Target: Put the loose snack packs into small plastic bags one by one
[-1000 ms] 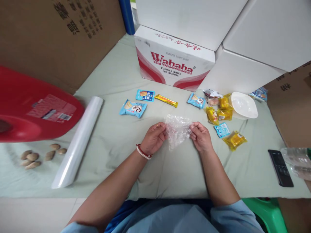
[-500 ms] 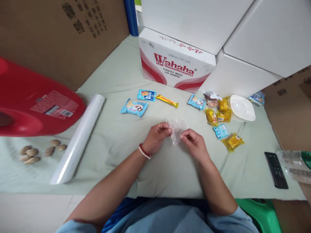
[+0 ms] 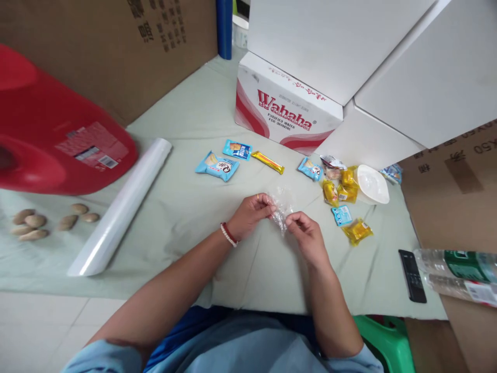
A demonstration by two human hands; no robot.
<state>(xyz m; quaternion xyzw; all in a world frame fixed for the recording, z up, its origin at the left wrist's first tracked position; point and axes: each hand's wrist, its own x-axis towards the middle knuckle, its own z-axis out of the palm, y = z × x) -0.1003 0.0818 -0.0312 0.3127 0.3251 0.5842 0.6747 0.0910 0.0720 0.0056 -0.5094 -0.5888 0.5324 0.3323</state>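
Observation:
Between my hands is a crumpled clear plastic bag, held above the green cloth. My left hand pinches its left edge between thumb and forefinger. On the opposite side, my right hand grips the lower right edge in a pinch. Beyond the bag lie a light-blue snack packet, a smaller blue packet and a thin yellow stick packet. Right of them, another blue packet rests beside several yellow-wrapped snacks.
A white bowl stands by the snacks. At left are a large red jug, a roll of plastic film and several brown stones. A Wahaha carton stands behind. A black remote and plastic bottles lie right.
My view has turned and shifted a little, so more of the bottles shows at right. Both hands keep their pinch on the plastic bag, which has slightly changed shape.

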